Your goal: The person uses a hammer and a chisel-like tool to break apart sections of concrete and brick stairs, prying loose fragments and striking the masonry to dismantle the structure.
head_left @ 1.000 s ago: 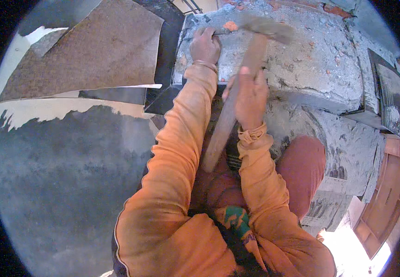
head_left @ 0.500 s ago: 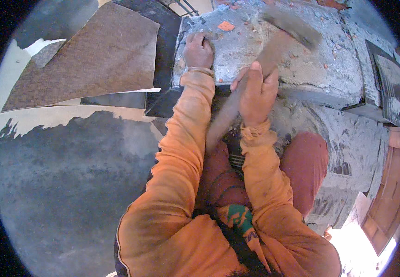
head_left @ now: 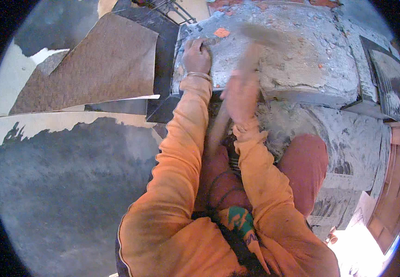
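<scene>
My right hand [head_left: 242, 96] is wrapped round the wooden handle of a hammer [head_left: 251, 56]. Motion smears both the hand and the hammer's head, which is over the rough grey masonry ledge [head_left: 297, 60]. The handle's lower end slants down between my forearms. To the left, my left hand [head_left: 197, 59] is closed in a fist low at the ledge's left end. A short dark piece shows beside its fingers, but I cannot make out what the fist holds. An orange-red brick patch [head_left: 221, 33] shows in the ledge just beyond that hand.
A brown textured sheet [head_left: 103, 64] lies left of the ledge, beside a black panel edge [head_left: 165, 69]. Dark grey patchy surface [head_left: 70, 184] spreads at lower left. A framed dark panel [head_left: 389, 78] leans at right, above a brown wooden frame [head_left: 391, 184]. My knee [head_left: 304, 168] is below the ledge.
My right hand and the hammer have swung to the left, the hammer's head now nearer my left hand. My left fist stays at about the same place on the ledge.
</scene>
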{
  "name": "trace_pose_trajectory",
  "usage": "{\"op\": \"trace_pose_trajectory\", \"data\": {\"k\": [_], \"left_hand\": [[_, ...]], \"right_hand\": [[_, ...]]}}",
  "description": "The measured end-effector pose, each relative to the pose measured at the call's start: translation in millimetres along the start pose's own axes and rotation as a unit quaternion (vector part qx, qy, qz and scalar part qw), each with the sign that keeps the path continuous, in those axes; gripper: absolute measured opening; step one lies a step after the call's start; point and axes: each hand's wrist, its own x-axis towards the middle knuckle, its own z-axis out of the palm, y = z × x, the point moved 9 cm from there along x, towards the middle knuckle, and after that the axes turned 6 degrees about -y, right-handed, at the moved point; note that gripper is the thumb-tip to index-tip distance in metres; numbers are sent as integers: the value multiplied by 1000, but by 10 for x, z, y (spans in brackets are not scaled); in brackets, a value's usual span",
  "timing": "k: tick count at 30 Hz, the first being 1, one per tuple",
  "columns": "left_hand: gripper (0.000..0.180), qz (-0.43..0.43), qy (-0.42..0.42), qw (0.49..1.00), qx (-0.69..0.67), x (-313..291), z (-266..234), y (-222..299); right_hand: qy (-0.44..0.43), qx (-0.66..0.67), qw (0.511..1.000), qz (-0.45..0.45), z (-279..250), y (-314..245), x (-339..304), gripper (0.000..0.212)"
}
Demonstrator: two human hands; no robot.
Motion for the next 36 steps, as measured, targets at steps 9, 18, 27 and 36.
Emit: {"op": "trace_pose_trajectory", "data": {"k": [9,18,27,36], "left_hand": [[19,-4,-10,1000,0,-35,40,-105],[17,-42,-22,995,82,27,84,-182],[22,-69,-119,988,-72,68,148,-8],[19,17,-30,999,-6,12,264,-148]], "right_hand": [[41,194,980,-3,-340,-584,-81,22],[-94,99,985,107,48,-250,-50,20],[-106,-246,963,21,283,449,3,22],[17,-52,998,15,-49,47,-37,26]]}}
